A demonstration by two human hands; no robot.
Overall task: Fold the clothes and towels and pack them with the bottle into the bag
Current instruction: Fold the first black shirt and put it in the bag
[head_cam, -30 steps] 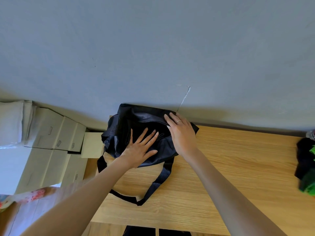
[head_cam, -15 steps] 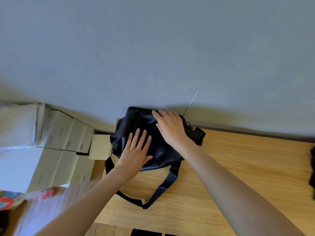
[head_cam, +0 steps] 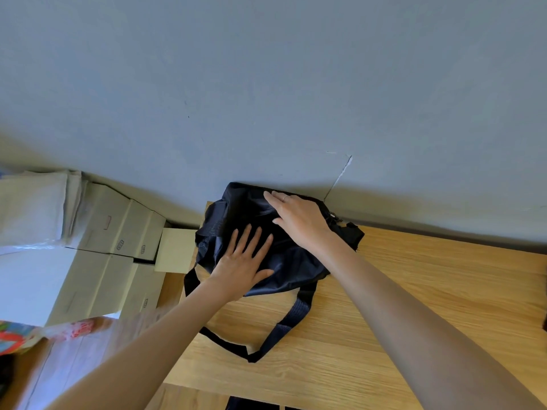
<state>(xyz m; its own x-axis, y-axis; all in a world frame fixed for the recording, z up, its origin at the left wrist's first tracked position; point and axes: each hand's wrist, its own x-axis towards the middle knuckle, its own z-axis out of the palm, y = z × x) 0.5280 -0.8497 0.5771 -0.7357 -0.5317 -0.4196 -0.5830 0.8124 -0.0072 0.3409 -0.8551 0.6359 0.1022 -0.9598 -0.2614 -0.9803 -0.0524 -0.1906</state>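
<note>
Grey wall (head_cam: pixel 266 84) backs the wooden desk (head_cam: pixel 414 306) where my dark bag (head_cam: pixel 236 208) lies slumped at the far left corner, its strap (head_cam: pixel 299 315) trailing toward me. My left hand (head_cam: pixel 242 267) rests flat with fingers spread on the front, pinning the fabric, I judge, so my right hand (head_cam: pixel 302 220), fingers laid along the top edge, can find the zip. No clothes, towels or bottle show. Pale boxes (head_cam: pixel 112 232) stacked left of the desk don't block me
</note>
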